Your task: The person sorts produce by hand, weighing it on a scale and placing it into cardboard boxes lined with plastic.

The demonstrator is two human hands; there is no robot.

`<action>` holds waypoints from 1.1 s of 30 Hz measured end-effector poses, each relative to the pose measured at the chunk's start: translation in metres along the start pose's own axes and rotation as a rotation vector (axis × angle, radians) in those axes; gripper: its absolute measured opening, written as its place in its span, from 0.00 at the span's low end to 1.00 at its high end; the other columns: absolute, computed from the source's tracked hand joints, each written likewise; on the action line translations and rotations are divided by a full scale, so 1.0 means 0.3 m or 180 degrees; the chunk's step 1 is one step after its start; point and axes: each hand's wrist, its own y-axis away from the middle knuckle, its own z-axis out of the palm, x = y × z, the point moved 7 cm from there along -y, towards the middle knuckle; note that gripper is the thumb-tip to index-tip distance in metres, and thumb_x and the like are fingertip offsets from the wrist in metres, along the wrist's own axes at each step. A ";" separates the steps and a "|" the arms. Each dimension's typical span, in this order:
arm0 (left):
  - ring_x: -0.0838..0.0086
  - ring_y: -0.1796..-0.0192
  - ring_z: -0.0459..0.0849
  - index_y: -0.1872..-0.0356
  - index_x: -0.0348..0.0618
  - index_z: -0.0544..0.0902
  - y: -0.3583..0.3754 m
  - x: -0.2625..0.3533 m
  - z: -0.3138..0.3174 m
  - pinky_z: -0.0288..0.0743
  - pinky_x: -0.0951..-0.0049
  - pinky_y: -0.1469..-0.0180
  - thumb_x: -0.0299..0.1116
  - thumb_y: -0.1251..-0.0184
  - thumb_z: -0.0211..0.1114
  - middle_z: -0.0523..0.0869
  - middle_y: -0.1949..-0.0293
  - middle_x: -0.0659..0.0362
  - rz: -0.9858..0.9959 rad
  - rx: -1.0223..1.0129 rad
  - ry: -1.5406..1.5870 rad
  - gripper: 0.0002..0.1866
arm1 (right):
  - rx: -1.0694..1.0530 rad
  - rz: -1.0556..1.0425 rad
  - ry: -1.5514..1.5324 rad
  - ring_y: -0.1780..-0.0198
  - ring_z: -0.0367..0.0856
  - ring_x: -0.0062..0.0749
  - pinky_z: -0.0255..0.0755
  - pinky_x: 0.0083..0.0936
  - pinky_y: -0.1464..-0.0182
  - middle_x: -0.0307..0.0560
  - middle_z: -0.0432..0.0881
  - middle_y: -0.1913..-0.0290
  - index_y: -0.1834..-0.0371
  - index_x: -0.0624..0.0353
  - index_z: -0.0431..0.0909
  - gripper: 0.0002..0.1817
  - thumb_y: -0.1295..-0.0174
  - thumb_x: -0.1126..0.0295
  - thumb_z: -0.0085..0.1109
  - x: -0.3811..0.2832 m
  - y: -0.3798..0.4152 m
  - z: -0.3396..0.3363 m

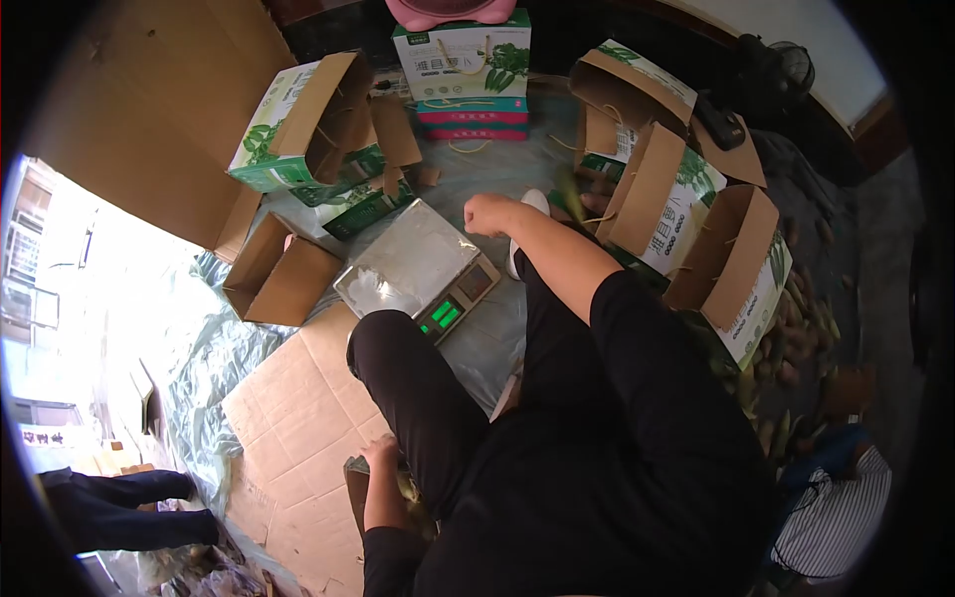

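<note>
Two hands: the right hand (487, 214), fingers curled closed, lies just beside the upper corner of the scale (406, 257), contents indeterminate; the left hand (380, 451) is at the rim of a small box (355, 484), grip indeterminate. Open cartons (269, 124) stand either side of the scale.

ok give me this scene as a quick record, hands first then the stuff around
left hand: at the rim of a box by the left leg
right hand: fingers curled, near the scale; contents cannot tell
scale display: lit green, digits unreadable
right side: open printed cartons, loose produce
far side: pink item on a printed box
</note>
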 end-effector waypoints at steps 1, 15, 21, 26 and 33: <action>0.63 0.38 0.71 0.46 0.50 0.77 -0.020 -0.003 0.065 0.56 0.40 0.40 0.39 0.37 0.51 0.76 0.41 0.61 0.0001 -0.0004 -0.0007 0.19 | -0.0003 0.0005 -0.0006 0.72 0.82 0.35 0.74 0.32 0.66 0.46 0.82 0.74 0.64 0.56 0.80 0.11 0.48 0.63 0.58 0.004 -0.007 -0.002; 0.68 0.52 0.80 0.51 0.44 0.79 0.191 -0.066 0.359 0.69 0.57 0.49 0.36 0.38 0.58 0.83 0.55 0.59 0.0756 0.0673 0.0466 0.16 | 0.0235 0.0135 0.0087 0.73 0.82 0.33 0.73 0.34 0.64 0.42 0.81 0.81 0.68 0.54 0.82 0.09 0.44 0.63 0.56 -0.001 -0.001 -0.022; 0.70 0.56 0.80 0.51 0.44 0.79 0.201 -0.114 0.394 0.70 0.61 0.53 0.37 0.38 0.58 0.83 0.58 0.59 0.0749 0.0874 0.1439 0.16 | 0.0792 0.0020 0.0083 0.66 0.82 0.37 0.73 0.36 0.60 0.48 0.83 0.73 0.67 0.54 0.82 0.09 0.47 0.63 0.58 -0.009 -0.021 -0.048; 0.72 0.59 0.80 0.51 0.45 0.79 0.175 -0.159 0.424 0.71 0.65 0.55 0.38 0.38 0.59 0.83 0.60 0.60 0.0692 0.1091 0.2317 0.16 | 0.1504 -0.0478 -0.1024 0.65 0.82 0.36 0.73 0.33 0.60 0.49 0.83 0.68 0.65 0.56 0.82 0.10 0.49 0.65 0.60 -0.047 0.037 -0.140; 0.74 0.64 0.81 0.52 0.46 0.80 0.118 -0.207 0.396 0.73 0.70 0.59 0.39 0.38 0.59 0.83 0.63 0.61 0.0737 0.1255 0.3473 0.16 | 0.2755 -0.0848 -0.1837 0.63 0.81 0.35 0.74 0.29 0.60 0.49 0.83 0.67 0.65 0.58 0.82 0.11 0.51 0.67 0.61 0.104 0.272 -0.467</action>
